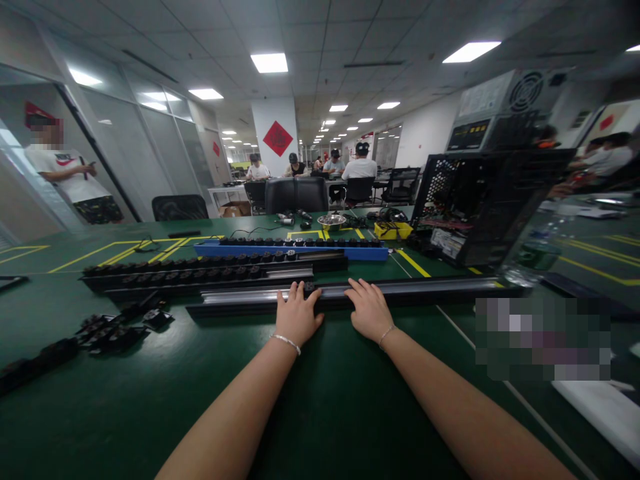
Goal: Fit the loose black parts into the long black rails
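Observation:
A long black rail (430, 288) with a shiny metal channel lies across the green table in front of me. My left hand (299, 315) rests on its near side, palm down, fingers spread. Between that hand's fingers and thumb a small black part (310, 287) sits in the channel; whether I press on it cannot be made out. My right hand (370, 311) lies farther right, with spread fingertips on the rail and nothing visible in its grasp. Behind stand more black rails (290, 272), partly filled with rows of black parts (195, 273).
Loose black parts (117, 333) lie in a pile at the left. A blue rail (300, 251), a metal bowl (332, 221) and a yellow tray (393, 231) are farther back. An open computer case (500, 200) and a plastic bottle (537, 250) stand at the right.

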`<state>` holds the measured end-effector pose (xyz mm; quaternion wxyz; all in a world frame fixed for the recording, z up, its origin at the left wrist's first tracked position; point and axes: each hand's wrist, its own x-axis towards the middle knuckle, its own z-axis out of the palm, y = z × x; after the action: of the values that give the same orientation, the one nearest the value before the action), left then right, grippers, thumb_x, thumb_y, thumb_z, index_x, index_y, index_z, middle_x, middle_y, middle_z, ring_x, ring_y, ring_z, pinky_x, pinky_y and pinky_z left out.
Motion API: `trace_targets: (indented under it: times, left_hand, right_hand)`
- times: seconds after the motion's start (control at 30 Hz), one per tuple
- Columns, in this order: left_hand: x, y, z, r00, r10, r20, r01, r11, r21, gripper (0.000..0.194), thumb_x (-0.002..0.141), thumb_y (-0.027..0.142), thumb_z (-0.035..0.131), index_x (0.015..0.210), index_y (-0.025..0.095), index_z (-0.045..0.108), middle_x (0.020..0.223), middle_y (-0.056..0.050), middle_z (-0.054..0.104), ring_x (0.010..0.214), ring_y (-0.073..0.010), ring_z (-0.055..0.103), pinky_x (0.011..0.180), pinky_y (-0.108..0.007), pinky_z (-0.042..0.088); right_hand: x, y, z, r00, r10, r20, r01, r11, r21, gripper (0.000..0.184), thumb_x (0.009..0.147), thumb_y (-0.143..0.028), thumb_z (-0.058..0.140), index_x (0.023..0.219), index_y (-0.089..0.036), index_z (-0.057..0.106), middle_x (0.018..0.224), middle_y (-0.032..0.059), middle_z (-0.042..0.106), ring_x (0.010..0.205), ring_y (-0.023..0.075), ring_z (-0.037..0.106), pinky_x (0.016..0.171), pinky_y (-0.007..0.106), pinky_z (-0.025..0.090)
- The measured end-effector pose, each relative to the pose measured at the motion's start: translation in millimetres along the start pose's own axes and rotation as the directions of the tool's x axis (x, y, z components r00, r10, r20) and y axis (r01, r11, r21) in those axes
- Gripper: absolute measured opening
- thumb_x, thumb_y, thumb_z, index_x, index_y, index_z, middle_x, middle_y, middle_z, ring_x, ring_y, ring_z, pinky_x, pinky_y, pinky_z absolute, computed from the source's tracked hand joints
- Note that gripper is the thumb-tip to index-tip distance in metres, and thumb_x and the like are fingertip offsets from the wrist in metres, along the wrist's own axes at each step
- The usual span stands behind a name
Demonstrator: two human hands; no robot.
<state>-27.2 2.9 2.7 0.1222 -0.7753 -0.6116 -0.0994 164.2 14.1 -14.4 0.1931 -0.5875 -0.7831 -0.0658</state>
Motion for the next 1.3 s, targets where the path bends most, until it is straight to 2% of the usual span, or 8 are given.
trace_targets:
  times: [0.3,0.9,1.3]
  left_hand:
    - [-5,-22,-6.4,0.997,-0.015,0.073,0.014,1.0,0.017,0.063,0.078,0.054,0.051,0.137,0.036,0.038,0.147,-0.013,0.036,0.137,-0.0331,0.025,0.103,-0.063,0.021]
    - [-13,-62,-12.7,0.993,-0.059,0.103,0.049,0.994,0.102,0.059,0.078,0.052,0.052,0.134,0.037,0.041,0.144,-0.012,0.041,0.136,-0.0344,0.028,0.101,-0.063,0.023]
    - [-22,-94,-15.1,0.982,-0.129,0.139,0.109,0.984,0.141,0.06,0.079,0.053,0.05,0.135,0.036,0.04,0.145,-0.012,0.039,0.136,-0.0346,0.027,0.1,-0.063,0.025]
  right_hand:
    - [0,1,-1,1.0,0.005,0.012,-0.005,1.0,0.02,0.05,0.069,-0.01,0.047,0.117,-0.019,0.059,0.145,0.0052,0.04,0.134,0.0239,0.029,0.11,0.042,0.016]
    - [1,-1,-4,1.0,0.003,0.02,-0.003,1.0,0.015,0.048,0.069,-0.011,0.046,0.115,-0.017,0.06,0.144,0.0057,0.041,0.134,0.0249,0.03,0.11,0.041,0.018]
    - [1,-1,-5,0.999,0.007,0.04,-0.009,0.999,0.04,0.049,0.07,-0.01,0.046,0.116,-0.018,0.06,0.145,0.006,0.04,0.135,0.0232,0.028,0.11,0.041,0.017]
